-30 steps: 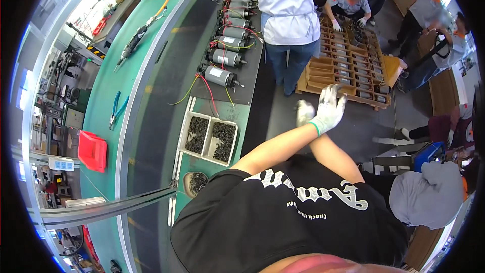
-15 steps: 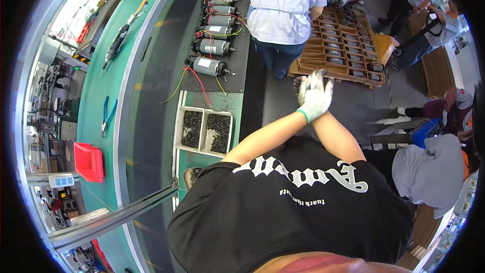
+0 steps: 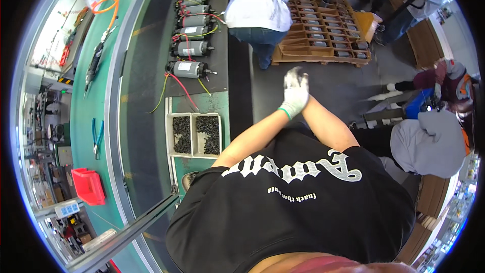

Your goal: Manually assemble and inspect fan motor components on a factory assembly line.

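Note:
Both my forearms reach forward from my black T-shirt and meet over the dark floor. My left hand (image 3: 295,91), in a white glove with a green cuff, lies over my right hand, which is almost fully hidden beneath it. Only my bare right forearm (image 3: 323,121) shows. No object is visible in either hand. The nearest things are two trays of small dark screws (image 3: 194,134) to the left and a grey cylindrical motor (image 3: 189,68) with red and yellow wires, first in a row on a dark mat.
A person in a white shirt (image 3: 257,0) stands ahead by a wooden pallet (image 3: 323,35) loaded with motors. A person in a grey hood (image 3: 429,141) crouches at right. The green bench (image 3: 86,121) carries blue-handled pliers (image 3: 96,136), a red bin (image 3: 88,184) and a hanging power screwdriver (image 3: 96,65).
A second ago both gloved hands showed side by side with fingers spread. They have come together, and the left glove now covers the right hand.

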`<state>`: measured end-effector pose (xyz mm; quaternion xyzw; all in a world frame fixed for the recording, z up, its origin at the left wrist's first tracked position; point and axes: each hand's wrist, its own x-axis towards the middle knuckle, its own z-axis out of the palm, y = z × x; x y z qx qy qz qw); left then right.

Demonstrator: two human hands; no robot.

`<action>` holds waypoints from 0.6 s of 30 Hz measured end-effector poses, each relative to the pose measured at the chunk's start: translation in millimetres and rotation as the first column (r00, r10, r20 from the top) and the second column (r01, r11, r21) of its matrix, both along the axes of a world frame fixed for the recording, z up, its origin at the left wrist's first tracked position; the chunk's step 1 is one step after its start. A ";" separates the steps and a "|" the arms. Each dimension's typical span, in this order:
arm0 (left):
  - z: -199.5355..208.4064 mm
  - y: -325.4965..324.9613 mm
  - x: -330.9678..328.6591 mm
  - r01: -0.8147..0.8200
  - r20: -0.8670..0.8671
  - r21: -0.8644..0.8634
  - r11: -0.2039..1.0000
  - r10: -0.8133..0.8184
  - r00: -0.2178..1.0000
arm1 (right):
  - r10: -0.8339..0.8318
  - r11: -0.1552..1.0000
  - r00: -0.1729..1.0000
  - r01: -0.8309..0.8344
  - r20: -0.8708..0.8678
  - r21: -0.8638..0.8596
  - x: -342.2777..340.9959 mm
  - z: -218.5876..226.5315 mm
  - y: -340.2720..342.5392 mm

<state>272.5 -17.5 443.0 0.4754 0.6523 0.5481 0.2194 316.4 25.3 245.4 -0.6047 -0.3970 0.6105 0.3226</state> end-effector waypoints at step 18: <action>-290.0 -256.5 -193.5 0.109 0.145 -0.906 0.409 0.057 0.988 | 0.220 0.956 0.552 0.044 0.804 -0.292 302.5 -23.6 -143.2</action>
